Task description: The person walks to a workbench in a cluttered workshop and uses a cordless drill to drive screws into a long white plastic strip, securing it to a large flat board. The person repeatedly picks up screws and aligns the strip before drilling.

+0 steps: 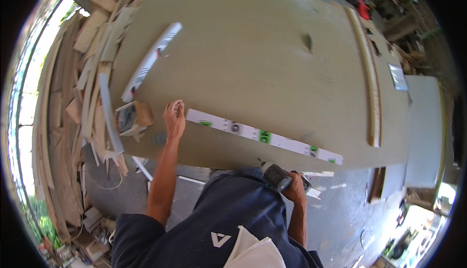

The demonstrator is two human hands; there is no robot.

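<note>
My right hand [295, 188] grips a dark cordless drill [276, 176] at the near edge of the table, its green-tipped nose pointing up and left. My left hand [174, 116] is over the tabletop, just beside the left end of a long white printed strip [248, 133]. Its fingers are curled together; whether something small is in them is too small to make out. The strip lies slantwise near the front edge, with green and grey patches on it, and neither hand visibly holds it.
A second white strip [152, 62] lies at the left on the large tan tabletop [253, 59]. A small open box [130, 119] sits by the left edge. Wood offcuts [95, 68] are piled beyond it. A long pale rail [367, 80] runs along the right side, near a silvery packet [397, 77].
</note>
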